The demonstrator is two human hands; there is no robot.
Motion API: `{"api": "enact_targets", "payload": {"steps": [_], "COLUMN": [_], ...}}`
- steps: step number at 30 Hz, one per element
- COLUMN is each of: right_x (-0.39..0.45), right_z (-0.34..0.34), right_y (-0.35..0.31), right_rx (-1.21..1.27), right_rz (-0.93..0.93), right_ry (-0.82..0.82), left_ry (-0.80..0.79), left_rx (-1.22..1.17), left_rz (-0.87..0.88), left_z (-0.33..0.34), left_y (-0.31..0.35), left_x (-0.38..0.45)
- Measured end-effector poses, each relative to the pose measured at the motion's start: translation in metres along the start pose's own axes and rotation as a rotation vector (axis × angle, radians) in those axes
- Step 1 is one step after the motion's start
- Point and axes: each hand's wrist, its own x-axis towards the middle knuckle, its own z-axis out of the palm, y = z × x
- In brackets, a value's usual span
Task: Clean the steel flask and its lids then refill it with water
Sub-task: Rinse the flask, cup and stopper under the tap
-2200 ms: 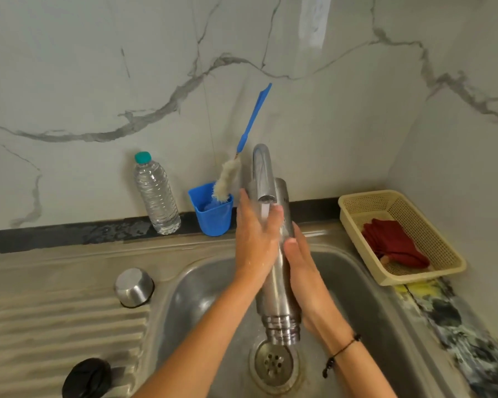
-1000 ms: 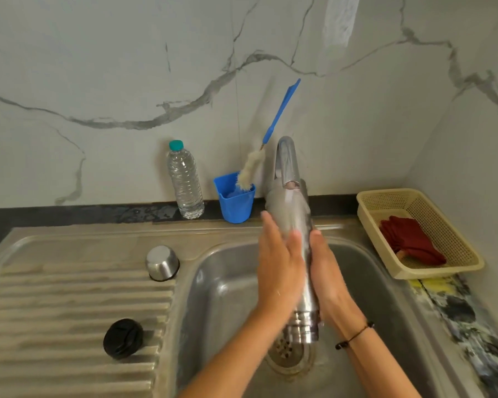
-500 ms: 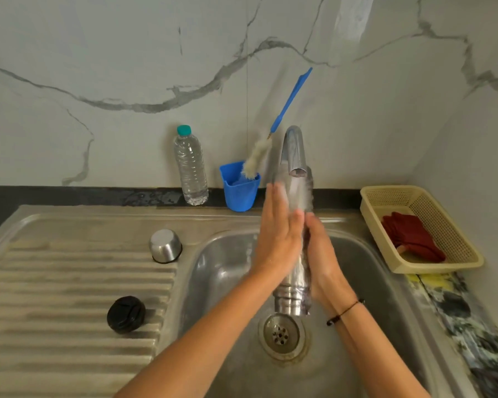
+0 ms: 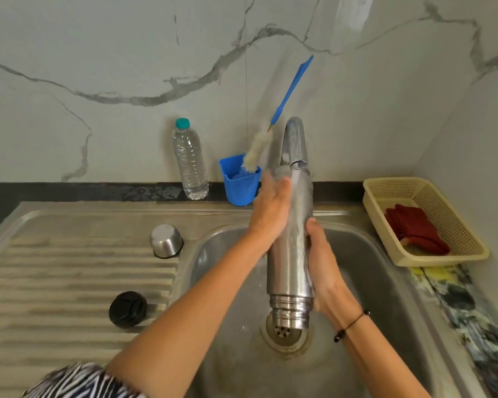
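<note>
Over the sink (image 4: pixel 213 265), seen from the head camera, the flask (image 4: pixel 291 248) stands nearly upright but inverted: its threaded mouth points down toward the drain (image 4: pixel 283 331), and its base sits up under the tap (image 4: pixel 293 145), where a stream of water runs onto its upper part. The long axis runs top to bottom between the two hands, leaning a little away from the person at the top.

The left hand (image 4: pixel 270 214) lies against the flask's upper left side, fingers fairly straight and pressed flat on the steel, near the tap. The right hand (image 4: pixel 325 271) cups the lower right side, fingers wrapped behind the body, its wrist close to the mouth. So the flask is sandwiched, left hand high, right hand low; the right looks to be carrying it while the left rubs.

To rinse inside or refill, the mouth must come up, a half turn end over end. The right hand, nearer the mouth, is probably the one to swing it.

On the drainboard to the left lie the steel cap (image 4: pixel 166 240) and the black lid (image 4: pixel 127 309), well apart from the hands.
</note>
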Motion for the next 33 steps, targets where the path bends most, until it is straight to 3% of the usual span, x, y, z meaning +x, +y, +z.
{"api": "enact_targets", "payload": {"steps": [5,6,9,12,17,19,21,24,30,33], "right_x": [0.000,0.000,0.002,0.009,0.011,0.005,-0.001,-0.007,0.003,0.008], "right_z": [-0.008,-0.009,-0.009,-0.009,-0.004,-0.005,-0.007,-0.012,-0.002,0.001], "right_y": [0.008,0.007,0.000,-0.014,-0.017,-0.013,-0.004,0.009,0.003,-0.008], "right_rx": [-0.007,-0.011,-0.021,-0.088,0.036,0.109,0.157,0.174,-0.149,-0.110], "right_rz": [0.000,0.004,-0.016,-0.090,-0.021,0.021,0.102,0.160,-0.190,-0.233], "right_ry": [-0.008,-0.023,-0.058,-0.018,-0.087,-0.131,-0.183,-0.188,-0.107,0.003], "left_ry": [-0.033,-0.009,0.076,-0.053,-0.092,-0.091,0.031,0.058,0.211,0.058], "left_rx": [-0.280,-0.284,-0.043,0.130,0.181,0.031,-0.167,-0.197,0.087,0.260], "left_rz": [-0.377,-0.385,-0.050,0.217,0.123,0.068,-0.047,-0.181,0.038,0.213], "left_z": [-0.002,0.000,0.005,0.017,0.013,0.009,0.002,-0.005,0.007,0.017], "left_y": [0.016,0.015,0.003,-0.026,-0.035,-0.024,-0.011,0.001,0.000,-0.015], "left_x": [0.012,0.013,-0.007,-0.053,-0.085,-0.067,-0.040,-0.012,0.005,-0.022]}}
